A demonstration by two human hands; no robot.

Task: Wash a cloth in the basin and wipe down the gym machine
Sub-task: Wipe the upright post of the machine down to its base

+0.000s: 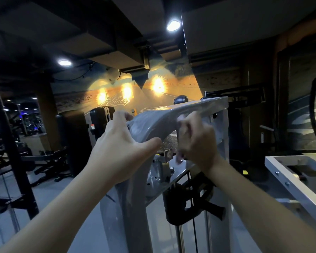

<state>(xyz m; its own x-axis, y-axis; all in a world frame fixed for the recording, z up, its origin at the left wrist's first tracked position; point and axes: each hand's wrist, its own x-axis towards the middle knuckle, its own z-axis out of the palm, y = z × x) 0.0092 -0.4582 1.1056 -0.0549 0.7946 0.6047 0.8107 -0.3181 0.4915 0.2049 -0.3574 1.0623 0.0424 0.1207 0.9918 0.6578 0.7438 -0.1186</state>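
L hand [120,145] spread wide, thumb under, fingers over the curved top bar [161,119] of the grey gym machine, bracing; bar's long axis runs L-low to R-high betw. both hands; R hand [197,141] curled, blurred, pinching pale cloth [181,118] against bar, so nearer the unwiped R end; judged: wipe follows the axis.

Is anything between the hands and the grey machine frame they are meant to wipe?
Nothing visible. The left hand grips the curved frame directly; the right hand is curled against it, motion-blurred, so any cloth is unclear.
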